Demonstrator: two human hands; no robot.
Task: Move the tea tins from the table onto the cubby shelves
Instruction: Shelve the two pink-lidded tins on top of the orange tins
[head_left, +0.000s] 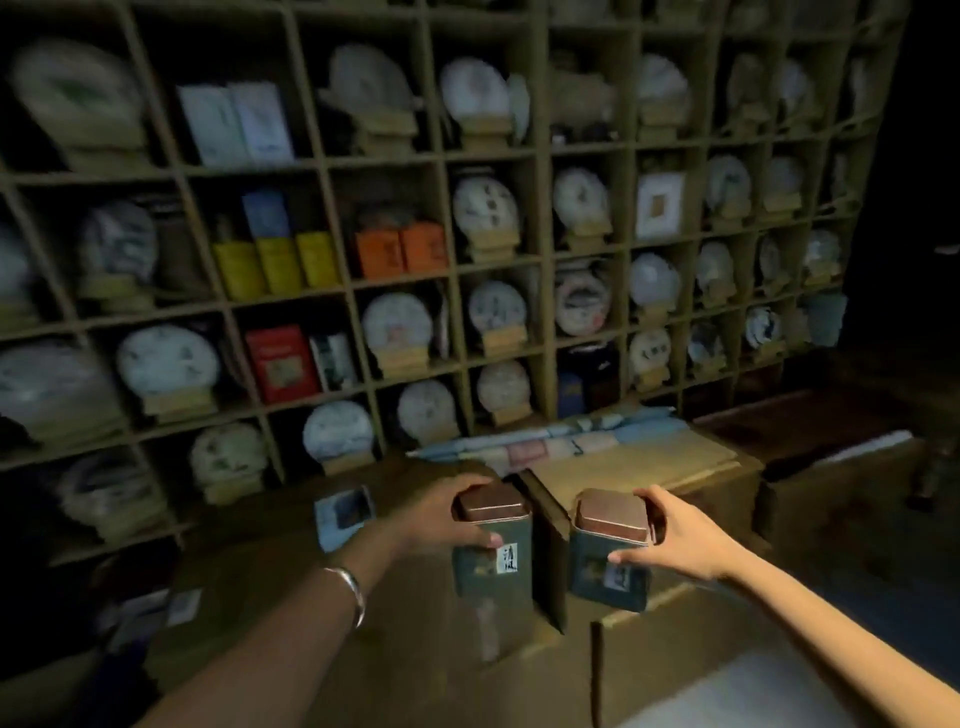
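I have each hand wrapped around an upright tea tin: left hand (441, 512) on the left tin (493, 551), right hand (670, 540) on the right tin (610, 556), above the desk (649, 467); the cubby shelves (452, 270) stand straight ahead, beyond both.

Bare forearms; a seemingly silver bangle (347, 592) circles the left wrist.
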